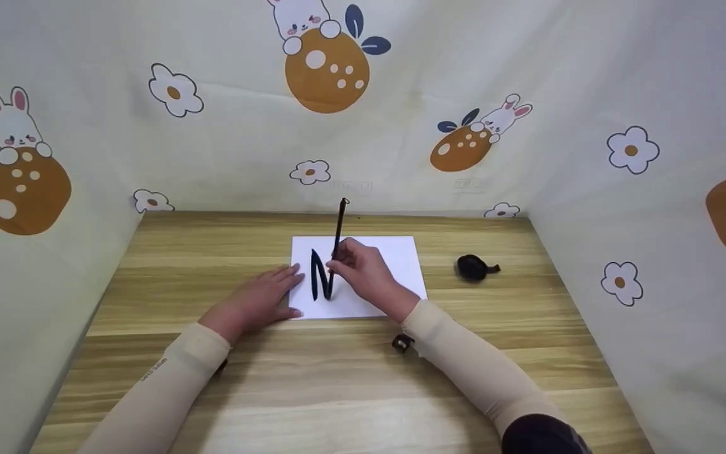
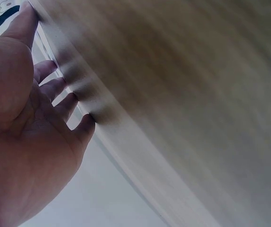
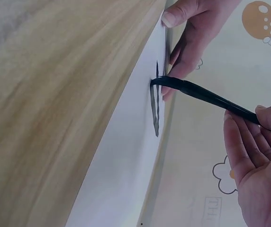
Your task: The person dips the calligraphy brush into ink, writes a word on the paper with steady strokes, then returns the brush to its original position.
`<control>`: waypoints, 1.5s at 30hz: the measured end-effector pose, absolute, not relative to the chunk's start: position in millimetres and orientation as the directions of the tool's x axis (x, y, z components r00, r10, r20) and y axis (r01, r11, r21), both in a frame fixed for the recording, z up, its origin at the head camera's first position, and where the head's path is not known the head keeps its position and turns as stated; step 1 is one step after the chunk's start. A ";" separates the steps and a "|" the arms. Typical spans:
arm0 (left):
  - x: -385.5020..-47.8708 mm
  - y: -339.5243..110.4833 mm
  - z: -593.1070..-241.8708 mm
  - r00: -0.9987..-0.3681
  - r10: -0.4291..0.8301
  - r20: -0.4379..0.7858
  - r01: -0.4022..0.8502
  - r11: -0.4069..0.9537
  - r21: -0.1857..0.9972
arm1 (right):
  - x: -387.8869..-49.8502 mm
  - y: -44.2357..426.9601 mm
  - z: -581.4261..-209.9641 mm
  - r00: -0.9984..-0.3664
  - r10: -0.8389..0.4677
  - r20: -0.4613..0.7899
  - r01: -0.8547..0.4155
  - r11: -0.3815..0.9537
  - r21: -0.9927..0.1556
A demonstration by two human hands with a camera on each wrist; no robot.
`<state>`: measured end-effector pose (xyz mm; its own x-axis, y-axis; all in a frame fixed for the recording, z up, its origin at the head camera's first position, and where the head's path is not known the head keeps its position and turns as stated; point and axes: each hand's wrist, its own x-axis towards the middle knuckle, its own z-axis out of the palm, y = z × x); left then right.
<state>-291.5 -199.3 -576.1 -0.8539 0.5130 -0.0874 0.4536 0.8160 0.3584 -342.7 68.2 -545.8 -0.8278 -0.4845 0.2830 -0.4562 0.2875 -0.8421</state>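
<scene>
A white sheet of paper [image 1: 369, 306] lies on the wooden table, bearing thick black strokes [image 1: 314, 277] on its left part. My right hand [image 1: 366, 271] pinches a dark writing brush [image 1: 340, 221] between thumb and fingers, well above its tip. In the right wrist view the black bristles of the brush [image 3: 197, 91] bend against the paper at one end of a stroke. At the left edge of the sheet, my left hand [image 1: 262, 296] rests with spread fingers, their tips on the paper. The left wrist view shows that palm [image 2: 36, 137] from below.
To the right of the paper sits a small round black dish [image 1: 471, 268] with a short handle. The wooden table [image 1: 338, 391] meets patterned cloth walls [image 1: 230, 145] at its back and sides. A small black object [image 1: 403, 342] shows beside the right sleeve.
</scene>
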 end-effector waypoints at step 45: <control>-292.3 -201.2 -580.4 -0.847 0.527 -0.070 0.476 0.810 0.344 | -388.5 56.3 -559.9 -0.842 -0.405 0.355 -0.513 0.401 -0.759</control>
